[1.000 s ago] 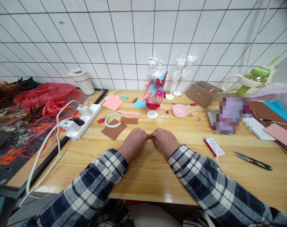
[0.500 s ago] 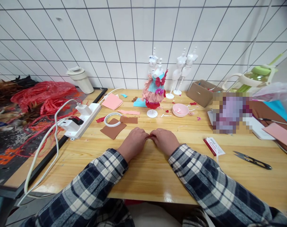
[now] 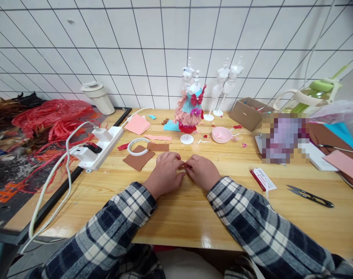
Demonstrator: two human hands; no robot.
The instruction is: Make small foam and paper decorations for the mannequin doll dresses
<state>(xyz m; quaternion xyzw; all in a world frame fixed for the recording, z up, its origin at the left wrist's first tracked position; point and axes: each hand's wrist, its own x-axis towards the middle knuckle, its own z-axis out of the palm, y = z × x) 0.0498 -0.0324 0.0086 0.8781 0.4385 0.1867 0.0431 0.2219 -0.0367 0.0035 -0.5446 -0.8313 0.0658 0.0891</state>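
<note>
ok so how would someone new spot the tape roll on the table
On the wooden table, find the person's left hand. Beyond it and to its left lies a brown square, with the white tape roll partly on top. Unlike its flat neighbours, the brown strip and pink strip, it is a hollow ring.

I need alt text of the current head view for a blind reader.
The left hand and right hand, in plaid sleeves, hold their fingertips close together over a wooden table; anything pinched between them is unclear. Behind stands a small mannequin in a ruffled dress; brown pieces lie to the left, thread snips to the right.
</note>
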